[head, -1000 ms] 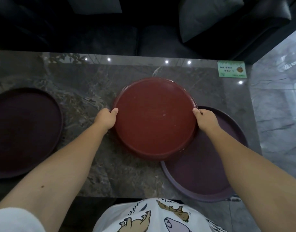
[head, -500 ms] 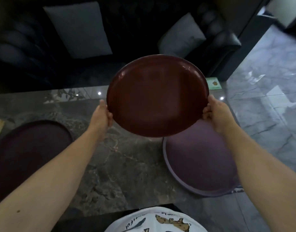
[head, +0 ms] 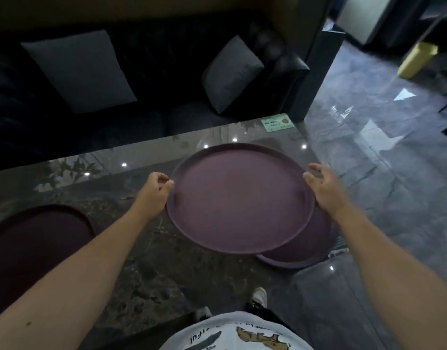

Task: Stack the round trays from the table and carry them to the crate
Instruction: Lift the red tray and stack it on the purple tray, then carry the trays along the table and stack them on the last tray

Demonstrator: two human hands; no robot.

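I hold a round tray (head: 238, 198) level above the dark marble table (head: 146, 261), its purple inner face up. My left hand (head: 154, 193) pinches its left rim. My right hand (head: 323, 188) sits against the right rim, thumb over the edge and fingers loosely spread. A second purple round tray (head: 308, 248) lies on the table's right end, mostly hidden under the held one. A third, dark maroon round tray (head: 35, 243) lies at the table's left end, cut off by the frame edge.
A black sofa (head: 166, 72) with two grey cushions runs along the table's far side. A green card (head: 276, 121) lies at the table's far right corner. Glossy grey floor (head: 381, 173) extends to the right, with a yellow object (head: 416, 60) far back.
The tray was lifted off the table with its red underside showing, then turned over. It now shows its purple inside and hangs lower, over the right-hand tray.
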